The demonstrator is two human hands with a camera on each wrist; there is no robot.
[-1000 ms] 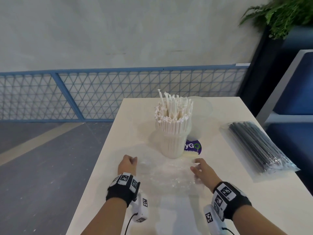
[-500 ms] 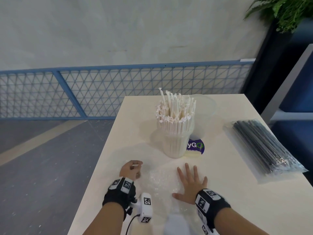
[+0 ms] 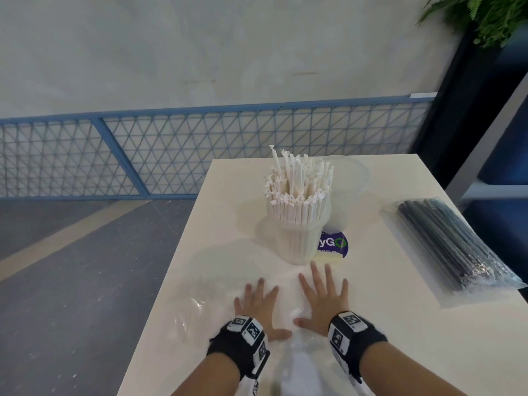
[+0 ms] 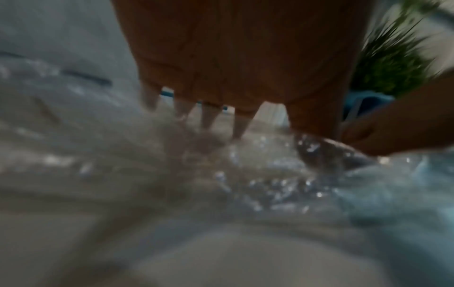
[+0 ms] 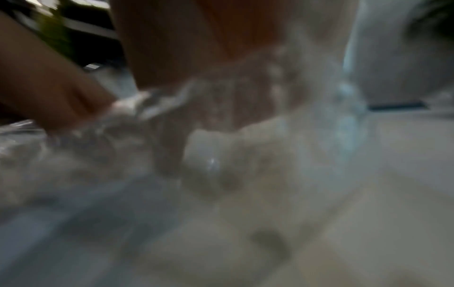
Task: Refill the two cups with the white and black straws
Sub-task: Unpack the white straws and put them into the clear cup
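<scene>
Right now both hands lie flat, fingers spread and holding nothing, on a crumpled clear plastic wrapper [image 3: 200, 312] at the near end of the white table [image 3: 400, 338]: the left hand [image 3: 258, 305] beside the right hand [image 3: 324, 298], thumbs nearly meeting. Just beyond them stands a clear cup [image 3: 298, 238] packed with white straws [image 3: 298, 190]. A second clear cup [image 3: 350, 190] stands behind it, touching. The black straws [image 3: 448, 247] lie sealed in their bag, well off to the right.
</scene>
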